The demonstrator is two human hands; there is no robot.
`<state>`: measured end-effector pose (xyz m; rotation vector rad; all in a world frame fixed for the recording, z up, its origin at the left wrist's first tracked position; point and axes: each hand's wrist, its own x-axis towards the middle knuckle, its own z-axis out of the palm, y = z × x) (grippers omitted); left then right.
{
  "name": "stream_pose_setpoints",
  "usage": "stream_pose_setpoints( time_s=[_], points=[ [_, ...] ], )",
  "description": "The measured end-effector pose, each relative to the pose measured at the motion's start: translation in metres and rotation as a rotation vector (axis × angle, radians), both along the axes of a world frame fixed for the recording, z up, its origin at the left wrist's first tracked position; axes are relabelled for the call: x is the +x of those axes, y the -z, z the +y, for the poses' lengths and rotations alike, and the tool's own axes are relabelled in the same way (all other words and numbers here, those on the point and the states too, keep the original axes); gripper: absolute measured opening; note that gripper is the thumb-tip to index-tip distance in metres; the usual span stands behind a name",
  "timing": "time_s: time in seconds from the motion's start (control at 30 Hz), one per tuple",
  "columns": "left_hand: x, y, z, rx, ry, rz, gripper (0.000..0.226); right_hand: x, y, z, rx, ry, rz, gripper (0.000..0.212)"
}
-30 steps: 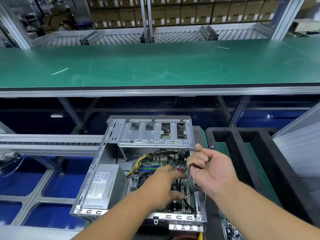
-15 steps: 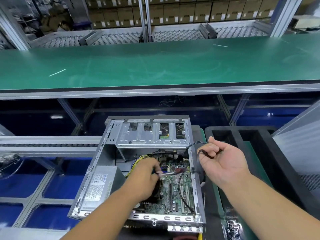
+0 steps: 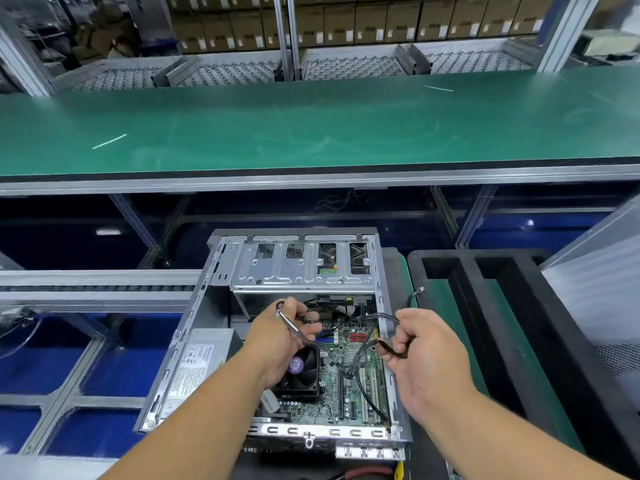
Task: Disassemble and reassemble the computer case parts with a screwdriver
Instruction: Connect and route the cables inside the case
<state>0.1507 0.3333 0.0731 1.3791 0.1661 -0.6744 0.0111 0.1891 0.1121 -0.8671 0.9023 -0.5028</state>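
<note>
Both hands now sit lower over the open computer case [image 3: 221,282]. Left hand [image 3: 280,344] grips a grey cable bundle [image 3: 304,336]; right hand [image 3: 427,355] pinches a dark cable [image 3: 393,351] above the motherboard [image 3: 349,386].

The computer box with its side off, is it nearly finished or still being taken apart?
Looks mid-job. Done: the silver metal computer case lies open, green motherboard showing. In hand: the left hand grips a grey cable bundle, and the right hand holds a black cable. Left: the black cooling fan and grey power supply box remain inside. No screwdriver in either hand.
</note>
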Motion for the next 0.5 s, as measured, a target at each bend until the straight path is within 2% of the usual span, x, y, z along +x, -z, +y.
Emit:
stream_pose_setpoints(
  time_s=[0.1,0.17,0.33,0.43,0.5],
  points=[
    [0.002,-0.006,0.001,-0.142,0.077,0.106,0.009,-0.009,0.005,0.002,-0.079,-0.036,0.053,0.036],
    [0.003,-0.006,0.001,-0.139,0.133,0.099,0.015,-0.012,0.007,0.004,-0.114,-0.066,0.075,0.038],
    [0.004,-0.003,-0.003,-0.07,0.192,0.038,0.019,-0.012,0.011,0.005,-0.126,-0.057,0.083,0.027],
    [0.007,0.003,-0.008,0.061,0.241,-0.075,0.02,-0.012,0.011,0.006,-0.15,-0.066,0.079,0.029],
    [0.012,0.011,-0.009,0.354,0.332,-0.321,0.013,-0.013,0.012,0.007,-0.195,-0.085,0.079,0.034]
  ],
)
